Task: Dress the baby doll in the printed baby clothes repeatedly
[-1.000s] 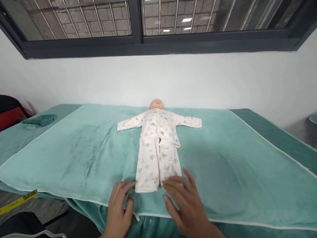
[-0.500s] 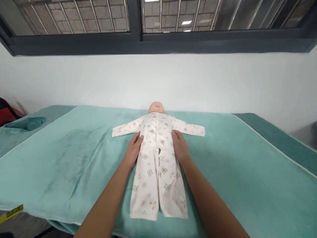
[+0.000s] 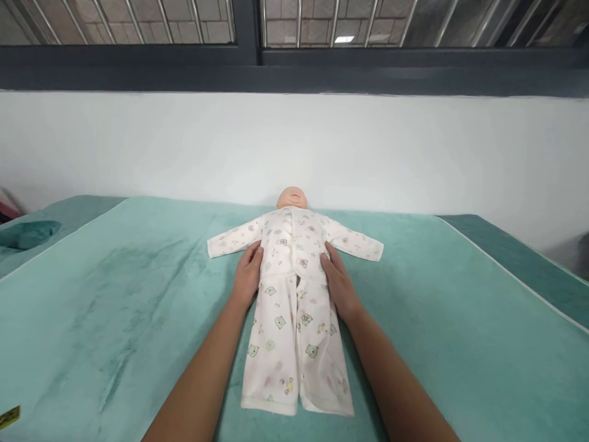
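A baby doll (image 3: pixel 292 197) lies on its back, arms stretched out to both sides, its head towards the wall. It wears a white long-sleeved top (image 3: pixel 280 239) and matching trousers (image 3: pixel 276 344) with small printed animals. At the doll's left-of-view side, my left hand (image 3: pixel 248 273) is curled against the waist, with the thumb by the top's edge. My right hand (image 3: pixel 338 279) clasps the opposite side, its thumb on the cloth and its fingers along the flank. The undersides of both hands are hidden. The sleeve and trouser ends lie flat.
A green padded cover (image 3: pixel 437 344) spreads under the doll, with darker green side parts (image 3: pixel 519 258). Behind it rises a white wall (image 3: pixel 294 141) below a dark-framed, barred window (image 3: pixel 322 73). A yellow-and-black strip (image 3: pixel 9 417) shows at lower left.
The view has shifted slightly. My right thumb and fingers are further apart at the doll's side. My left hand stays against the waist.
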`<state>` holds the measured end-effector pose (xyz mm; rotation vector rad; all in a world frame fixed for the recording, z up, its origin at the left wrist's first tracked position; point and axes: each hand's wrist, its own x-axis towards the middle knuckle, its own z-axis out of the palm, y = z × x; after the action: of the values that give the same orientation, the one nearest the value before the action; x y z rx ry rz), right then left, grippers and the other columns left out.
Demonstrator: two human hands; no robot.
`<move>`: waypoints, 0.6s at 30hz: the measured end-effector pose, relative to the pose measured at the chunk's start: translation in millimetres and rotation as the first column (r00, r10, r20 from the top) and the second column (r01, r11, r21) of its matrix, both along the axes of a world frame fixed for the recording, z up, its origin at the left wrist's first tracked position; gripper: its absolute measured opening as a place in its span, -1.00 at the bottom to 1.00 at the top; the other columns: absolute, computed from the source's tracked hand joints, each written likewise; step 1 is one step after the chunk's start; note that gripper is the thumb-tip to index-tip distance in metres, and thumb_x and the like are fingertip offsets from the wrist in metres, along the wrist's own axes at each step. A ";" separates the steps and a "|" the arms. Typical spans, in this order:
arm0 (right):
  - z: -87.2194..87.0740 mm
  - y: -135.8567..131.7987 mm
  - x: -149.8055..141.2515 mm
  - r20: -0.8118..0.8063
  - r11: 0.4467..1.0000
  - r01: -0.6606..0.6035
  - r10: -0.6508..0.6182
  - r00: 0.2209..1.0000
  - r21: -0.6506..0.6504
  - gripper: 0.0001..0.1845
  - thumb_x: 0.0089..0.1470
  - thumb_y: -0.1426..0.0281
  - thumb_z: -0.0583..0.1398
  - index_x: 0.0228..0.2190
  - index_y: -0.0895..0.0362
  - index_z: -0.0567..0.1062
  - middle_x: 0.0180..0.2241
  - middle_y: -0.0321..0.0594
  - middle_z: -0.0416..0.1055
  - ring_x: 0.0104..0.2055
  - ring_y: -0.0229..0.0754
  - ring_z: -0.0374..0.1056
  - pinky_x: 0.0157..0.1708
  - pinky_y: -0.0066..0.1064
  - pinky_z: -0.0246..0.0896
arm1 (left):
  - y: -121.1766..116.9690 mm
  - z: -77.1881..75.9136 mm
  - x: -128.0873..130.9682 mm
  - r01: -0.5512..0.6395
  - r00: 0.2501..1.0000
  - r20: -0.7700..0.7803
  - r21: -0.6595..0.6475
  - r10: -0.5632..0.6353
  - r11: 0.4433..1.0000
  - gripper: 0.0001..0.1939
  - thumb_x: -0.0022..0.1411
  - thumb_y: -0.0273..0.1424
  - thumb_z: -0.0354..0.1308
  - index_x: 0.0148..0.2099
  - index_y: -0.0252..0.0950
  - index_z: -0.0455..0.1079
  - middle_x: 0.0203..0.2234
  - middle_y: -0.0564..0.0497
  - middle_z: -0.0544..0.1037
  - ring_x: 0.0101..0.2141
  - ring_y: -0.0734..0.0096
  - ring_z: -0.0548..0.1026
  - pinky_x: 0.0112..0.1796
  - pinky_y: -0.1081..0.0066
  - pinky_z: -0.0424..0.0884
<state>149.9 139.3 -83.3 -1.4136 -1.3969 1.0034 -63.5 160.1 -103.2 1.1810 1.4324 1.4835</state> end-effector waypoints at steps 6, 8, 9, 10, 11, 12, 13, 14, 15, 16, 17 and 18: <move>-9.0 -9.1 -6.7 0.208 0.980 0.070 -0.109 0.972 0.185 -0.46 0.25 0.26 -0.08 0.21 0.04 0.29 0.17 -0.11 0.32 0.17 0.04 0.27 0.11 -0.03 0.21 | -5.5 -2.3 5.0 0.038 0.997 -0.071 0.075 -0.033 0.996 -0.57 0.22 -0.35 0.07 0.13 -0.29 0.38 0.06 -0.13 0.50 0.03 0.18 0.47 0.09 0.13 0.35; -13.1 -21.9 -3.9 0.395 0.962 0.039 -0.149 0.907 0.272 -0.48 0.22 0.41 -0.08 0.16 0.12 0.35 0.13 -0.04 0.36 0.18 0.03 0.25 0.13 -0.03 0.17 | -16.4 -1.2 5.1 0.013 0.986 -0.166 0.072 0.000 0.997 -0.61 0.20 -0.40 0.07 0.08 -0.27 0.42 0.04 -0.11 0.52 0.01 0.17 0.48 0.10 0.10 0.34; -15.8 -31.2 -0.8 0.488 0.950 0.012 -0.172 0.856 0.312 -0.49 0.20 0.46 -0.08 0.13 0.16 0.38 0.13 -0.01 0.36 0.20 0.03 0.23 0.14 -0.02 0.15 | -24.2 -1.1 3.9 -0.001 0.980 -0.196 0.072 0.015 0.997 -0.62 0.18 -0.42 0.07 0.05 -0.26 0.44 0.03 -0.11 0.53 0.02 0.15 0.48 0.12 0.07 0.32; -19.0 -42.7 3.6 0.571 0.938 -0.021 -0.193 0.798 0.346 -0.51 0.20 0.49 -0.07 0.09 0.19 0.41 0.12 0.02 0.36 0.21 0.04 0.21 0.15 -0.01 0.14 | -33.7 -1.6 1.7 -0.016 0.976 -0.214 0.076 0.032 0.997 -0.63 0.17 -0.45 0.07 0.02 -0.26 0.46 0.02 -0.10 0.53 0.05 0.14 0.46 0.14 0.04 0.29; -22.9 -56.3 9.1 0.638 0.925 -0.062 -0.209 0.741 0.374 -0.54 0.20 0.49 -0.05 0.06 0.21 0.42 0.12 0.04 0.36 0.22 0.05 0.20 0.15 0.00 0.13 | -44.7 -2.5 -1.5 -0.032 0.974 -0.221 0.078 0.049 0.996 -0.64 0.16 -0.47 0.06 0.00 -0.25 0.48 0.02 -0.10 0.54 0.07 0.13 0.44 0.16 0.02 0.25; -27.4 -72.1 15.3 0.689 0.912 -0.095 -0.229 0.688 0.399 -0.56 0.22 0.47 -0.04 0.05 0.21 0.43 0.13 0.04 0.36 0.23 0.06 0.19 0.15 0.01 0.13 | -57.2 -4.1 -5.6 -0.042 0.969 -0.239 0.081 0.060 0.996 -0.65 0.16 -0.48 0.04 -0.03 -0.24 0.50 0.02 -0.09 0.54 0.09 0.13 0.43 0.18 0.00 0.23; -32.5 -89.6 22.1 0.720 0.898 -0.114 -0.259 0.644 0.425 -0.56 0.24 0.45 -0.04 0.07 0.21 0.42 0.14 0.03 0.35 0.24 0.07 0.18 0.15 0.03 0.13 | -70.9 -6.4 -10.4 -0.046 0.962 -0.266 0.086 0.067 0.995 -0.64 0.16 -0.49 0.02 -0.04 -0.24 0.50 0.02 -0.09 0.54 0.10 0.14 0.42 0.19 0.00 0.21; -38.0 -108.5 28.9 0.734 0.881 -0.122 -0.296 0.611 0.456 -0.56 0.25 0.41 -0.03 0.10 0.19 0.39 0.16 0.02 0.34 0.25 0.07 0.17 0.15 0.05 0.12 | -85.7 -9.2 -15.5 -0.039 0.952 -0.300 0.090 0.064 0.995 -0.64 0.17 -0.49 -0.01 -0.05 -0.24 0.51 0.01 -0.08 0.54 0.09 0.16 0.43 0.19 0.00 0.22; -43.9 -128.0 35.3 0.739 0.864 -0.125 -0.333 0.586 0.488 -0.53 0.25 0.36 -0.01 0.15 0.17 0.34 0.19 0.00 0.30 0.26 0.09 0.15 0.16 0.09 0.10 | -101.6 -12.8 -20.5 -0.001 0.927 -0.374 0.098 0.037 0.995 -0.62 0.18 -0.49 -0.04 -0.04 -0.23 0.51 0.01 -0.08 0.54 0.07 0.19 0.45 0.18 0.01 0.25; -50.0 -147.7 40.9 0.732 0.846 -0.119 -0.368 0.574 0.519 -0.48 0.24 0.31 0.02 0.20 0.15 0.27 0.22 0.00 0.26 0.28 0.12 0.13 0.16 0.12 0.09 | -118.3 -17.1 -24.9 0.032 0.896 -0.444 0.107 0.019 0.994 -0.61 0.20 -0.50 -0.07 -0.04 -0.23 0.51 0.02 -0.07 0.54 0.07 0.21 0.46 0.17 0.03 0.28; -56.5 -166.9 45.3 0.722 0.836 -0.107 -0.392 0.570 0.538 -0.42 0.24 0.27 0.04 0.25 0.11 0.20 0.24 -0.01 0.22 0.28 0.14 0.11 0.17 0.15 0.07 | -135.9 -22.2 -28.2 0.052 0.865 -0.502 0.113 0.012 0.992 -0.59 0.22 -0.50 -0.10 -0.03 -0.22 0.51 0.04 -0.07 0.52 0.07 0.23 0.46 0.16 0.05 0.30; -63.3 -185.1 48.1 0.709 0.832 -0.081 -0.412 0.572 0.548 -0.36 0.23 0.22 0.05 0.29 0.05 0.12 0.27 -0.04 0.17 0.29 0.17 0.10 0.17 0.19 0.06 | -154.4 -28.3 -29.8 0.053 0.835 -0.550 0.123 0.024 0.991 -0.57 0.24 -0.51 -0.12 0.00 -0.22 0.50 0.06 -0.08 0.51 0.08 0.25 0.45 0.15 0.07 0.32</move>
<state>198.0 -45.8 -146.6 -1.5780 -1.9221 -0.2984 -93.3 5.7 -131.5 1.8069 1.7032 1.2945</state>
